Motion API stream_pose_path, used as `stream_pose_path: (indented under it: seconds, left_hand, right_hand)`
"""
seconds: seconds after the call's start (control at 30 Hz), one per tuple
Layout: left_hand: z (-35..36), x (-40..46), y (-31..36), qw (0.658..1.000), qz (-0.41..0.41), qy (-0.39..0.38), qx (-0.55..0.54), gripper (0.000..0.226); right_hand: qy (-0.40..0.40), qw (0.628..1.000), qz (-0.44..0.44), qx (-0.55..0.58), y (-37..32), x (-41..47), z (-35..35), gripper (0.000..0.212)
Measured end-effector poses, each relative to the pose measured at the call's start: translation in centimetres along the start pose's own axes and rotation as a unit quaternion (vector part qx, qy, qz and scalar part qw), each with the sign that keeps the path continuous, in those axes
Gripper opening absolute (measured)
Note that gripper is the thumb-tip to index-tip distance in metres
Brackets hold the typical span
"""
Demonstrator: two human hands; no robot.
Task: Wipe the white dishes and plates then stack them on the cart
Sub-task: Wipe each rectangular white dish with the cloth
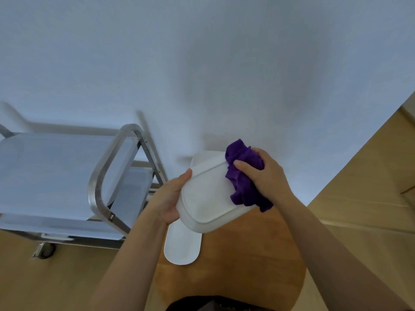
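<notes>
Looks like a food-service or catering back room: bare white wall [202, 63], wood-look floor [359, 176], and a stainless steel utility cart [67, 171] with tubular handle and a caster wheel [46, 250].

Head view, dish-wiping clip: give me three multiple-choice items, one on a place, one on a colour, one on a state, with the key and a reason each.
1. Where is the metal cart?
A. left of the hands
B. right of the hands
C. behind the person

2. What colour is the cloth?
A. yellow
B. purple
C. green

3. What state is the held white dish in?
A. stacked on the cart
B. lying on the table
C. lifted, with the cloth pressed on it

Key:
1 A: its frame stands at the picture's left.
2 B: the cloth is purple.
3 C: the left hand grips the dish's edge above the wooden table, and the right hand holds the cloth against it.
</notes>
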State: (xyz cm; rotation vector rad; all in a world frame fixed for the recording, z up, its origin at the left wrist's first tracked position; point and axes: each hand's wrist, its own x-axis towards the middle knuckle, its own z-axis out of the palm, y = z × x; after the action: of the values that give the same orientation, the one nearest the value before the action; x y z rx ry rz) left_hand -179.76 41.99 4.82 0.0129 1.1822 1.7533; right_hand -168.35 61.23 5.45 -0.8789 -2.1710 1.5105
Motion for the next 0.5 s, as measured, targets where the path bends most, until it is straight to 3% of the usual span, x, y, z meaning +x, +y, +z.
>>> stream_pose_path:
  seconds: [0.07, 0.13, 0.23, 0.33, 0.5]
  left_hand:
    - [0.7, 0.4, -0.6, 0.999, 0.027, 0.003, -0.022, 0.053]
    - [1.6, 0.9, -1.4, 0.997, 0.047, 0.018, -0.050, 0.057]
    - [2.5, 1.5, -2.7, 0.991, 0.055, 0.076, -0.097, 0.051]
    - [2.4, 1.9, -2.8, 0.980, 0.043, 0.130, -0.143, 0.063]
    - [0.8, 1.7, -2.6, 0.961, 0.027, 0.146, -0.233, 0.072]
  right_hand:
    - [0.104, 0.994, -0.005, -0.034, 0.3, -1.0, 1.9, 0.054]
    - [0.138, 0.989, 0.006, -0.046, 0.5, -2.0, 4.2, 0.062]
    - [0.109, 0.990, 0.011, -0.094, 0.1, -3.5, 7.1, 0.072]
    - [0.098, 0.993, -0.014, -0.066, -0.3, -5.0, 9.5, 0.077]
    - [0.022, 0.994, -0.107, 0.017, 0.4, -6.9, 10.8, 0.057]
